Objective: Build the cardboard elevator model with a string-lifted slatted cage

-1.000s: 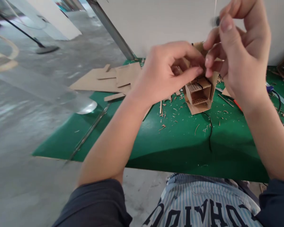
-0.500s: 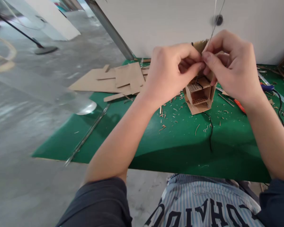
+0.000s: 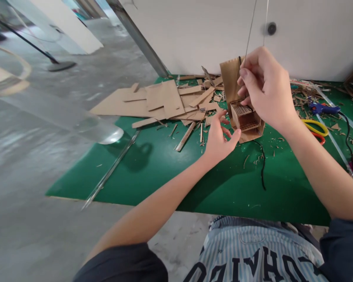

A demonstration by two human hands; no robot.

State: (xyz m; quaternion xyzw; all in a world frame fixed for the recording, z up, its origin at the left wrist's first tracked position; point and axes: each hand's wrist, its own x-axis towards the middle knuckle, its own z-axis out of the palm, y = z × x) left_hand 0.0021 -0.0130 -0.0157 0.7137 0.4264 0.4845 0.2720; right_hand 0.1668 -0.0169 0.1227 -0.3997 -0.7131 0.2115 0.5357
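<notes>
On the green table stands a small cardboard structure [image 3: 244,122], an open-fronted box with a tall flap [image 3: 230,78] behind it. My left hand [image 3: 219,139] is at its left side with fingers apart and thumb by the box's lower front corner; whether it touches is hard to tell. Above the box, my right hand [image 3: 264,88] is closed in a pinch on a thin string [image 3: 251,27], which runs upward from the fingertips. A second thin strand rises behind that hand. A black cord [image 3: 262,168] trails from under the box toward me.
Cardboard sheets [image 3: 161,98] and scraps lie at the back left. Yellow-handled scissors [image 3: 316,126] and a blue glue gun [image 3: 325,109] with a cable lie on the right. A clear rod [image 3: 111,168] crosses the table's left part. A white panel [image 3: 200,35] stands behind.
My hands have parted. The left moved down from the string to the box's left side and spread its fingers. The right shifted slightly left and down, still pinching the string.
</notes>
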